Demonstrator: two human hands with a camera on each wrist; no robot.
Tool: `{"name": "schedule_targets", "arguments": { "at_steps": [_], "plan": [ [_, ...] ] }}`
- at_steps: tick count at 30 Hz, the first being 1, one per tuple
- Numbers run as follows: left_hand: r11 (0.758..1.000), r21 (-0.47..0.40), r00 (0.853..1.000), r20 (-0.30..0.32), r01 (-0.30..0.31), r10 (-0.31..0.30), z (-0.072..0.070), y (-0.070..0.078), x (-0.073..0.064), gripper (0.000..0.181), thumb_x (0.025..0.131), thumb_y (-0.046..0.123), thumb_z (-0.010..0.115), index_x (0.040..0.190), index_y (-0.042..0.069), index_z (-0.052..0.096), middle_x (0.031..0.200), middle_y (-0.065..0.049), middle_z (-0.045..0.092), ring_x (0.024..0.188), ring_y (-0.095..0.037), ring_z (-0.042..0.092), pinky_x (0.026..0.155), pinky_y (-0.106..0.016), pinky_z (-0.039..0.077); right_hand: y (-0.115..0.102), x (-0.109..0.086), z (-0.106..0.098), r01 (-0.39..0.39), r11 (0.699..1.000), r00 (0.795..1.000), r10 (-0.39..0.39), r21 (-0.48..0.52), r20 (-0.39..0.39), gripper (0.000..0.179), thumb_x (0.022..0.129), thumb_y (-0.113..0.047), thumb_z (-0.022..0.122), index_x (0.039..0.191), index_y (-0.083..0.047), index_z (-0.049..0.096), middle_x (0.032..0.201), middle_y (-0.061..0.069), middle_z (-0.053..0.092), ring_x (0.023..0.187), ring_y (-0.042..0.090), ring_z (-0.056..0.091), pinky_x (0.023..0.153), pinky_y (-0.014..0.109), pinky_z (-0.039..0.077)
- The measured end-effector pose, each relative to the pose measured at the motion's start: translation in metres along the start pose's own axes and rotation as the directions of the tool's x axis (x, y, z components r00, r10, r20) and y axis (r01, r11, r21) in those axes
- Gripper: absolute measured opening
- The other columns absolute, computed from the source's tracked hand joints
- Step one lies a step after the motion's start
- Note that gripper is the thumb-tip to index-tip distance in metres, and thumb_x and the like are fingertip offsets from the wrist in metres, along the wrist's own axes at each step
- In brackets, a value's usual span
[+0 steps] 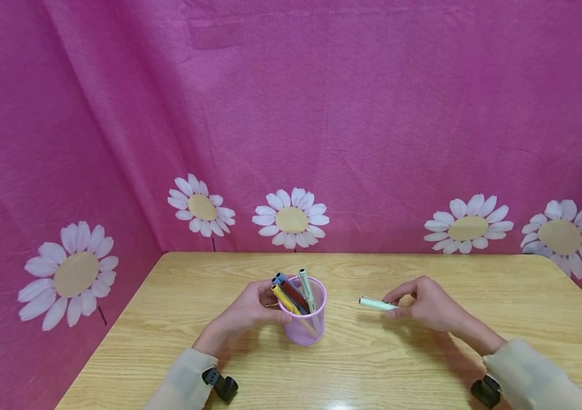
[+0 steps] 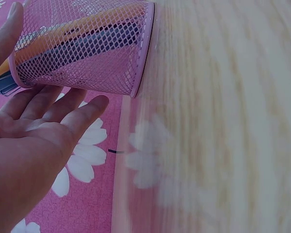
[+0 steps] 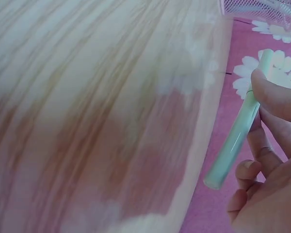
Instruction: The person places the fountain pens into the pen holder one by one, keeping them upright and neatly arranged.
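Note:
A pink mesh pen cup (image 1: 316,327) stands upright on the table, left of centre in the head view. My left hand (image 1: 250,307) holds it from the left, thumb on the near side and fingers behind; the left wrist view shows the fingers (image 2: 80,114) against the mesh. Inside lean a yellow pen (image 1: 285,298), a dark red pen (image 1: 295,295), blue pens and a pale pen (image 1: 307,290). To the right, my right hand (image 1: 431,307) pinches a mint-green capped pen (image 3: 235,133) between thumb and fingers, above the table and apart from the cup.
The wooden table (image 1: 363,370) has its far edge against a magenta curtain (image 1: 373,114) printed with white daisies. The curtain also runs along the left side. Black straps with small devices (image 1: 225,388) sit at both wrists, over pale sleeves (image 1: 532,370).

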State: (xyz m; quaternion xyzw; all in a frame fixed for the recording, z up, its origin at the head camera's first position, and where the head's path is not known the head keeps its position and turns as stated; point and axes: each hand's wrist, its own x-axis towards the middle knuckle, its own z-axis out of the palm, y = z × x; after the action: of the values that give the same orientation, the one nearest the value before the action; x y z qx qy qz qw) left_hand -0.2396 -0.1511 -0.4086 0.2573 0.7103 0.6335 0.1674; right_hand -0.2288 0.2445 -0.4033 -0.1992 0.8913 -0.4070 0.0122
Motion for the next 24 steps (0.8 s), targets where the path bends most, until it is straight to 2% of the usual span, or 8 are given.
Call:
{"name": "schedule_targets", "arguments": {
  "at_steps": [7, 12, 16, 24],
  "plan": [
    [1.000, 0.006, 1.000, 0.003, -0.003, 0.003, 0.000, 0.001, 0.000, 0.065, 0.091, 0.007, 0.084, 0.149, -0.001, 0.056, 0.131, -0.016, 0.069, 0.115, -0.027, 0.067, 0.102, -0.038, 0.055, -0.008, 0.001, 0.001, 0.014, 1.000, 1.000, -0.013, 0.013, -0.013, 0.019, 0.082, -0.013, 0.091, 0.099, -0.011, 0.084, 0.099, -0.001, 0.079, 0.085, 0.022, 0.056, 0.074, 0.026, 0.041],
    [1.000, 0.004, 1.000, 0.002, 0.008, -0.008, 0.001, 0.002, 0.001, 0.067, 0.091, 0.009, 0.085, 0.150, 0.002, 0.056, 0.131, -0.014, 0.069, 0.116, -0.027, 0.066, 0.101, -0.037, 0.055, -0.013, 0.000, 0.003, 0.006, 0.999, 1.000, -0.006, 0.031, -0.017, 0.020, 0.081, -0.012, 0.092, 0.099, -0.011, 0.084, 0.099, -0.002, 0.079, 0.084, 0.024, 0.055, 0.072, 0.026, 0.040],
    [1.000, 0.002, 1.000, -0.003, 0.013, -0.013, 0.001, 0.002, 0.001, 0.065, 0.090, 0.008, 0.085, 0.148, 0.001, 0.057, 0.129, -0.014, 0.071, 0.115, -0.028, 0.067, 0.100, -0.038, 0.056, -0.017, -0.001, 0.005, 0.014, 0.999, 1.000, -0.013, 0.046, -0.020, 0.020, 0.081, -0.011, 0.091, 0.100, -0.010, 0.084, 0.098, -0.002, 0.079, 0.083, 0.021, 0.055, 0.073, 0.026, 0.041],
    [1.000, -0.002, 1.000, -0.003, 0.017, -0.017, 0.001, 0.001, 0.000, 0.067, 0.090, 0.007, 0.084, 0.150, 0.002, 0.056, 0.131, -0.014, 0.069, 0.117, -0.028, 0.066, 0.104, -0.039, 0.054, -0.027, -0.003, 0.007, 0.032, 0.998, 0.999, -0.031, 0.059, -0.028, 0.021, 0.081, -0.010, 0.091, 0.101, -0.008, 0.084, 0.098, -0.001, 0.079, 0.091, 0.016, 0.061, 0.082, 0.029, 0.046]
  ]
}}
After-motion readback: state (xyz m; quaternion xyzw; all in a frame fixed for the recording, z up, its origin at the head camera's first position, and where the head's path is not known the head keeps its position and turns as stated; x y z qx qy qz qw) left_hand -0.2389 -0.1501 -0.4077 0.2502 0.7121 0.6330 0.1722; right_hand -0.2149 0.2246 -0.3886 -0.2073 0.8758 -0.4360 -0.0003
